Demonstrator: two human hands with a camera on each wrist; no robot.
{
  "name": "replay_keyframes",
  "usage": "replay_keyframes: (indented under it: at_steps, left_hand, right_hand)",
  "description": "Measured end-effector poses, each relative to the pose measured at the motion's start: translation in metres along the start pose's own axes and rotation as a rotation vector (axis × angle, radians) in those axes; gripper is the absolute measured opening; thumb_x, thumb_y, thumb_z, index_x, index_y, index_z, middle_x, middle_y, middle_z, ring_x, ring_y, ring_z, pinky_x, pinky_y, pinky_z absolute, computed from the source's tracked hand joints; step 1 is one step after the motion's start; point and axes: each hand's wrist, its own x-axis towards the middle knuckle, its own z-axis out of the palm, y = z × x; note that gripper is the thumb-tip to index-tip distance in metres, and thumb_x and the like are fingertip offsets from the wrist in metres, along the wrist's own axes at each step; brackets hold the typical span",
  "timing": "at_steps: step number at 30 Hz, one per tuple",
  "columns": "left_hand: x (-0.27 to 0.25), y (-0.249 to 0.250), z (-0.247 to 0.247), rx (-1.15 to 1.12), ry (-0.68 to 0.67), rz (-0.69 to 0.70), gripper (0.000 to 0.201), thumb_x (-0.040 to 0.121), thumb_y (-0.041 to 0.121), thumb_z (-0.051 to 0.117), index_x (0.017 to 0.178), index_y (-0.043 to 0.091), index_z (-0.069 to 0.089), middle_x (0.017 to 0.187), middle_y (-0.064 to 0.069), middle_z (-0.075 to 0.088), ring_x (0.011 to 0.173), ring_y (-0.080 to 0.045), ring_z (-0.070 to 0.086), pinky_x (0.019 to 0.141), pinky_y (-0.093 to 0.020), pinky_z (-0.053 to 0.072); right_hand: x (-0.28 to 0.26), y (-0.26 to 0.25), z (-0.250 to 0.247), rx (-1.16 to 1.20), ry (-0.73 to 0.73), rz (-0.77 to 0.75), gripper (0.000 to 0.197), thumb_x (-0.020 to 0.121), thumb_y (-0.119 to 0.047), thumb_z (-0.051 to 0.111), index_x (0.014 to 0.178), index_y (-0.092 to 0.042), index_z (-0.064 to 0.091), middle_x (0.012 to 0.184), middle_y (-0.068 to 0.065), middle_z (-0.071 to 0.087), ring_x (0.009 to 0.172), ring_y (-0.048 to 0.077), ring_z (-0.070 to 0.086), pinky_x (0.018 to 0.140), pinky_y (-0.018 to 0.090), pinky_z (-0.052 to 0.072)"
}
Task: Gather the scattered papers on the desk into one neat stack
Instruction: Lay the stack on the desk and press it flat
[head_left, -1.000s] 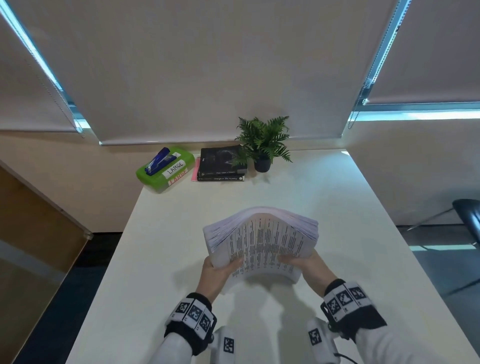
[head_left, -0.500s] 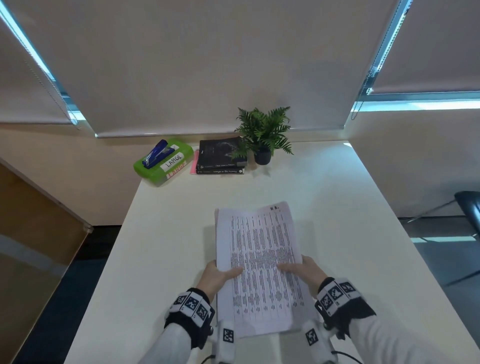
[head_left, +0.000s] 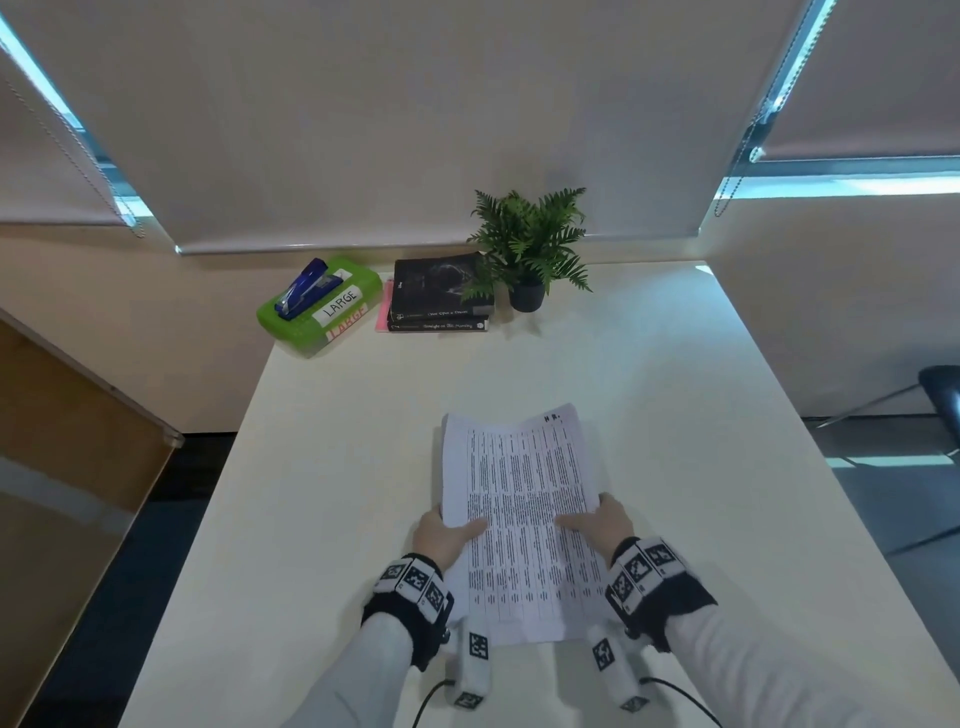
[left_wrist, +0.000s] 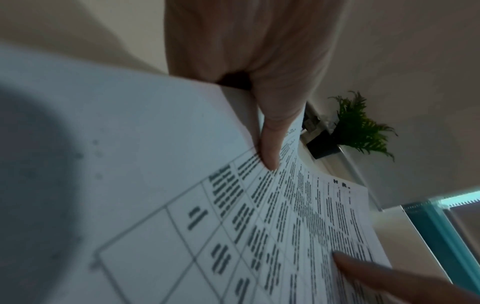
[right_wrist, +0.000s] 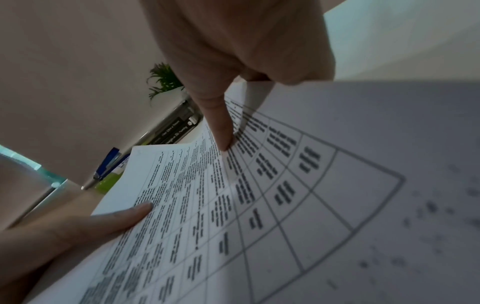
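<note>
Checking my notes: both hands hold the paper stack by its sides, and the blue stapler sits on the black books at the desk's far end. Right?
Not quite. In the head view the blue stapler sits on the green box, beside the black books. Both hands, left and right, hold the paper stack.

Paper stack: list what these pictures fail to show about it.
- Sheet count: head view shows only the top page of the paper stack.
- Printed text: too small or blurred everywhere.
- Fingers beneath: hidden by paper; only thumbs of left hand and right hand show.
- Near corners: blurred in both wrist views.
</note>
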Motion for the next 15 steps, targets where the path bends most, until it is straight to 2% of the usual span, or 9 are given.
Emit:
replay_keyframes:
  at_steps: [2, 3, 4, 6, 8, 12, 15]
  left_hand:
    - [-0.004, 0.004, 0.003, 0.163, 0.096, 0.036, 0.059, 0.080, 0.028, 0.071, 0.128, 0.006, 0.045, 0.124, -0.009, 0.058, 0.108, -0.024, 0.057, 0.090, -0.030, 0.044]
    - [-0.006, 0.006, 0.004, 0.259, 0.150, 0.050, 0.062, 0.082, 0.029, 0.068, 0.131, 0.005, 0.039, 0.128, -0.011, 0.052, 0.114, -0.027, 0.054, 0.092, -0.030, 0.043]
    - [-0.009, 0.008, 0.006, 0.359, 0.195, 0.064, 0.062, 0.085, 0.028, 0.063, 0.135, 0.004, 0.034, 0.133, -0.013, 0.046, 0.117, -0.028, 0.051, 0.093, -0.031, 0.042]
    - [-0.014, 0.011, 0.008, 0.500, 0.244, 0.079, 0.056, 0.091, 0.018, 0.051, 0.139, 0.003, 0.026, 0.137, -0.018, 0.035, 0.119, -0.029, 0.044, 0.095, -0.031, 0.041]
    - [-0.016, 0.012, 0.008, 0.545, 0.240, 0.084, 0.054, 0.093, 0.011, 0.047, 0.141, 0.003, 0.024, 0.137, -0.018, 0.032, 0.121, -0.029, 0.041, 0.097, -0.029, 0.038]
    - [-0.015, 0.013, 0.005, 0.604, 0.231, 0.095, 0.052, 0.093, 0.010, 0.048, 0.140, 0.005, 0.027, 0.136, -0.017, 0.034, 0.125, -0.029, 0.037, 0.102, -0.030, 0.034]
    - [-0.013, 0.014, 0.004, 0.706, 0.233, 0.079, 0.047, 0.092, 0.014, 0.048, 0.136, 0.006, 0.033, 0.133, -0.015, 0.039, 0.122, -0.028, 0.042, 0.099, -0.032, 0.038]
  right_hand:
    - [0.000, -0.002, -0.002, -0.030, 0.031, -0.030, 0.070, 0.085, -0.018, 0.063, 0.141, -0.004, 0.024, 0.110, 0.013, 0.051, 0.091, 0.025, 0.057, 0.082, 0.034, 0.046]
    - [-0.001, -0.003, -0.003, -0.047, 0.039, -0.040, 0.063, 0.088, -0.017, 0.058, 0.140, -0.005, 0.024, 0.102, 0.010, 0.048, 0.079, 0.020, 0.053, 0.077, 0.032, 0.045]
    - [0.000, -0.003, -0.004, -0.075, 0.043, -0.043, 0.057, 0.090, -0.014, 0.051, 0.139, -0.006, 0.023, 0.103, 0.009, 0.047, 0.076, 0.018, 0.051, 0.074, 0.030, 0.044]
    - [-0.001, -0.003, -0.004, -0.166, 0.047, -0.058, 0.050, 0.092, -0.008, 0.041, 0.138, -0.005, 0.024, 0.120, 0.015, 0.049, 0.090, 0.025, 0.053, 0.078, 0.031, 0.044]
    - [-0.001, -0.004, -0.002, -0.284, 0.060, -0.071, 0.045, 0.092, -0.005, 0.040, 0.135, -0.003, 0.027, 0.129, 0.021, 0.046, 0.106, 0.033, 0.053, 0.084, 0.036, 0.045]
    - [-0.003, -0.010, 0.001, -0.456, 0.085, -0.076, 0.036, 0.093, -0.006, 0.041, 0.127, -0.002, 0.031, 0.128, 0.019, 0.044, 0.111, 0.035, 0.053, 0.088, 0.036, 0.045]
    - [-0.001, -0.013, 0.000, -0.534, 0.069, -0.071, 0.034, 0.093, -0.009, 0.041, 0.125, -0.004, 0.032, 0.128, 0.017, 0.044, 0.112, 0.034, 0.052, 0.090, 0.036, 0.044]
